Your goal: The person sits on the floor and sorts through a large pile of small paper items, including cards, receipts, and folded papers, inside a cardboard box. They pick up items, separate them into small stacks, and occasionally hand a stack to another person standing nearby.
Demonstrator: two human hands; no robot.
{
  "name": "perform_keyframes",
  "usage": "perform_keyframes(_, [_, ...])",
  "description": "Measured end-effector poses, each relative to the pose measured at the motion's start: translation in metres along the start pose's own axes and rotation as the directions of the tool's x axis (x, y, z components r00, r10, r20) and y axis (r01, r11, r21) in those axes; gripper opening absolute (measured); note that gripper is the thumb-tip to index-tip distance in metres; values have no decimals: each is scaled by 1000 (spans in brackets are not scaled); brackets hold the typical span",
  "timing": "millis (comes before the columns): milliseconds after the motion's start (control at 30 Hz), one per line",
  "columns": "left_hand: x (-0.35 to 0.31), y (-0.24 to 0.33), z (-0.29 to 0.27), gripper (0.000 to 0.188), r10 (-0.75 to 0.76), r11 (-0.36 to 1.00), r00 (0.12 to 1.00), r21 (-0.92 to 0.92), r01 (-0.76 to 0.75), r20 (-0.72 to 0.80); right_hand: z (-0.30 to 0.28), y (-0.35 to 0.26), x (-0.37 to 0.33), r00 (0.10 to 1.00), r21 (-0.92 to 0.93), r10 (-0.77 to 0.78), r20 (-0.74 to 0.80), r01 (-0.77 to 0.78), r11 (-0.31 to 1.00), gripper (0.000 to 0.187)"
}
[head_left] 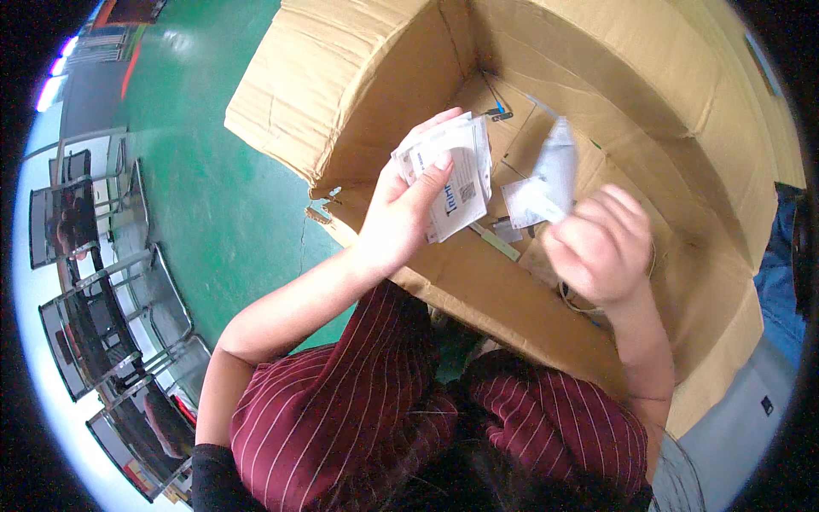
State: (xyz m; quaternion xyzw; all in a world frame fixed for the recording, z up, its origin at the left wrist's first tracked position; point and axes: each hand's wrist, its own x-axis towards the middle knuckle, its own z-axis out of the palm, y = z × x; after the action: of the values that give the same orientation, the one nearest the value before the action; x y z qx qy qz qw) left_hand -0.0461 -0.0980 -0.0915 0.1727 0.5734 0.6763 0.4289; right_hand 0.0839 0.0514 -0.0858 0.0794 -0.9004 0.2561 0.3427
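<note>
My left hand [394, 213] is closed around a small stack of flat white printed packets [463, 183], with the thumb pressed on the top one. To its right, my right hand [601, 247], a little blurred, pinches the lower end of a crumpled, translucent plastic bag [556, 162] with its fingers curled in. Whatever is inside that bag is too blurred to make out. Both hands are over a large open cardboard box [682, 162]. Below them in the box are a small black piece with a blue tip [500, 113] and a pale green strip [499, 242].
Tall cardboard walls rise on the far and right sides, and one flap [299, 85] folds outward at left. My striped maroon trouser legs [341, 410] are against the box's near side. Black-and-metal chairs [94, 264] line the green floor [222, 205] at left.
</note>
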Motion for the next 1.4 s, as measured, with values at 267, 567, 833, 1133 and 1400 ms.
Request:
perform_keyframes(267, [-6,-9,33,64,151,977,986,-163,-138,72,40,-34,16,728,696,616,299,-608,381,18])
perform_keyframes(567, [-20,5,13,56,-139,978,981,-137,157,133,49,-35,6,731,913,561,389,-388,-128,11])
perform_keyframes(833, [-23,23,-9,63,-103,971,995,-219,97,-16,39,46,-3,654,910,691,307,-415,-12,6])
perform_keyframes(1133, [-25,23,-18,54,-113,962,991,-259,90,-76,94,154,-127,542,-6,663,516,-772,636,12])
perform_keyframes(1400, [-26,25,-20,52,-146,958,967,-274,85,-208,89,129,-131,448,-269,626,639,-632,727,13])
